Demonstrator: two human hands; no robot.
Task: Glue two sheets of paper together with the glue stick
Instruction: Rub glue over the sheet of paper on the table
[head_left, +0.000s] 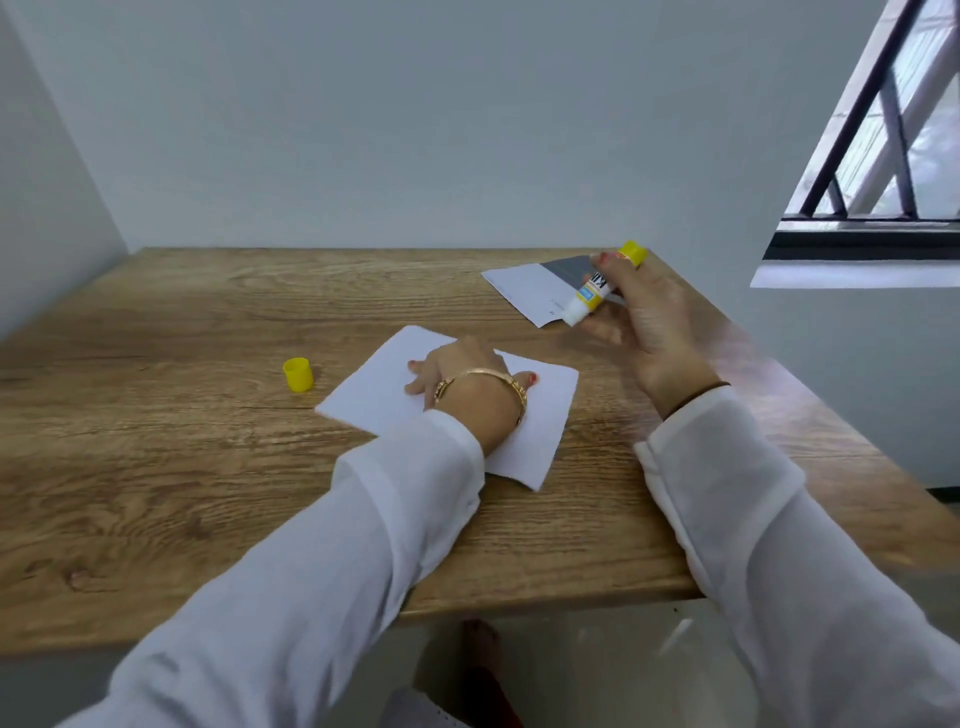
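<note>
A white sheet of paper (540, 431) lies in the middle of the wooden table (156, 467). My left hand (457, 376) rests flat on it, fingers spread. My right hand (649, 322) is raised to the right of it, shut on an uncapped glue stick (597, 291) with a yellow base; its white tip points down and to the left. A second sheet (524, 291), white with a grey area, lies at the back right, partly behind the glue stick. The yellow cap (298, 373) stands on the table left of the middle sheet.
A pale wall runs along the table's far and left edges. A barred window (883, 156) is at the upper right. The table's right edge slants past my right forearm. Below the front edge a foot (480, 644) shows on the floor.
</note>
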